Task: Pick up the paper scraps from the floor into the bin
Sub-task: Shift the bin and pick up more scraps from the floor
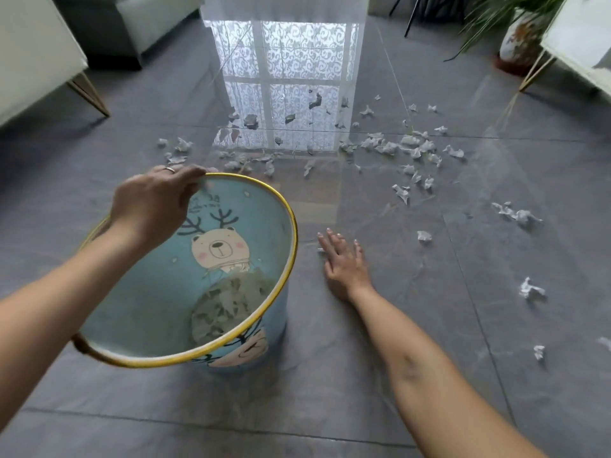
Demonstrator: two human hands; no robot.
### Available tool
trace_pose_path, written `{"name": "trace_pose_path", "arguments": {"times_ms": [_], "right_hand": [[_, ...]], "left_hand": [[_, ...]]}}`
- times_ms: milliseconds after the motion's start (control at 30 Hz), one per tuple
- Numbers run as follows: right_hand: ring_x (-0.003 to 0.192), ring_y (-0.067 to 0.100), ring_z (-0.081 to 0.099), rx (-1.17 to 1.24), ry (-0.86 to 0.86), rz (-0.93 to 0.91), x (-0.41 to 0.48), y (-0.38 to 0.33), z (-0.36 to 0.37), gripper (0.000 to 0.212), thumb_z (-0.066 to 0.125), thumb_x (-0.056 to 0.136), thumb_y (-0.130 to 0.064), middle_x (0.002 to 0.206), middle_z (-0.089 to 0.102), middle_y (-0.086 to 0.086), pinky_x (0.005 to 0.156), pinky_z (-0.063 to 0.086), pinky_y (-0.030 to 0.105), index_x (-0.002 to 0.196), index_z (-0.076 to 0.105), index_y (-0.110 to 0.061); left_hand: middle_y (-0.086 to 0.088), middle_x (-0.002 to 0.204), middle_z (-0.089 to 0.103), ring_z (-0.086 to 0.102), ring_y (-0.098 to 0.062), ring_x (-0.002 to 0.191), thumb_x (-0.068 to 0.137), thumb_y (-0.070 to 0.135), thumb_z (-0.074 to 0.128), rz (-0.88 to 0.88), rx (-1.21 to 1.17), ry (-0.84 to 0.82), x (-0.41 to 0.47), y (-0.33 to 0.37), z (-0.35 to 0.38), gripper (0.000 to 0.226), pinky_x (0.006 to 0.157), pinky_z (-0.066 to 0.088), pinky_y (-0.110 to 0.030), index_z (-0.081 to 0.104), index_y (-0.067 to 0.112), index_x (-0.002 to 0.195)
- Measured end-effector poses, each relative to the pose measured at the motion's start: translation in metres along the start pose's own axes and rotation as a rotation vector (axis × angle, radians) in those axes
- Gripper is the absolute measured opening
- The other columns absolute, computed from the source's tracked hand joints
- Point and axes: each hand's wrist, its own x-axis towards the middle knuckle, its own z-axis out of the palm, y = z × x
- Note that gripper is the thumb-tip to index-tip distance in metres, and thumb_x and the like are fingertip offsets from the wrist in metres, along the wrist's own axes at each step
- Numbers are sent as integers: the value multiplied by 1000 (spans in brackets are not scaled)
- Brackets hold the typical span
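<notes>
White upholstery on slim gold legs marks the sofa at your far left. Next comes your left hand, a ring on one finger, its fingers curled over the far side of the yellow rim and gripping the bin. The bin is pale blue with an antlered bear print and is tilted so its mouth faces you. A heap of crumpled paper lies in its bottom. Just right of the bin, your right hand lies palm down on the grey tiled floor, fingers straight and spread, holding nothing. A tiny white bit sits at its leftmost fingertip. The hands are well apart. Paper scraps are strewn across the floor beyond that hand, thickest in a band ahead, with loose ones further right. A potted plant stands in the far right corner.
</notes>
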Motion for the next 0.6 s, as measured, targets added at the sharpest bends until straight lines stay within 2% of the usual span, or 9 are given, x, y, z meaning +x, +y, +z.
{"name": "trace_pose_path", "arguments": {"times_ms": [100, 167, 267, 333, 467, 533, 600], "right_hand": [[142, 14, 23, 57, 81, -86, 2, 5, 3, 48, 38, 94, -27, 153, 29, -4, 117, 6, 41, 142, 35, -26], [132, 23, 42, 154, 171, -101, -1, 3, 3, 44, 38, 89, -26, 141, 48, 7, 114, 21, 38, 128, 54, -14], [105, 36, 60, 215, 218, -58, -9, 4, 1, 45, 37, 83, -27, 113, 63, 19, 93, 45, 38, 108, 63, 0], [93, 37, 60, 210, 214, -30, -18, 4, -4, 42, 36, 82, -29, 103, 63, 17, 78, 46, 37, 100, 62, -1], [98, 27, 62, 317, 264, 22, -45, 18, -8, 64, 21, 79, -47, 112, 65, 5, 73, 46, 31, 103, 67, -10], [95, 23, 65, 390, 311, 96, -65, 36, -12, 65, 20, 80, -50, 108, 68, 1, 70, 45, 28, 93, 70, -12], [91, 23, 66, 371, 359, 114, -90, 54, -18, 64, 21, 82, -50, 102, 71, 0, 67, 45, 28, 89, 72, -12]], "left_hand": [[-15, 103, 68, 63, -39, 88, 95, 25, 44, -21, -8, -53, 1, 1, 0, 27, 62, 49, -43, 59, 25, 118], [-13, 107, 67, 62, -37, 95, 95, 25, 45, -71, -8, -82, -1, 2, -3, 27, 64, 48, -42, 58, 25, 120], [-9, 114, 65, 59, -34, 102, 96, 25, 43, -116, -39, -150, -2, 8, -7, 29, 67, 45, -39, 58, 25, 121], [-9, 115, 65, 58, -34, 103, 97, 27, 42, -126, -31, -155, -3, 7, -9, 29, 67, 45, -39, 58, 25, 121], [-14, 116, 63, 58, -37, 101, 96, 26, 43, -217, -74, -196, 0, 13, -15, 28, 71, 44, -39, 59, 26, 119], [-14, 113, 64, 59, -37, 97, 96, 23, 45, -153, -145, -191, 6, 26, -15, 25, 72, 45, -39, 63, 25, 114], [-11, 105, 67, 61, -34, 89, 95, 22, 47, -33, -196, -141, 10, 44, -18, 22, 65, 42, -35, 65, 24, 106]]}}
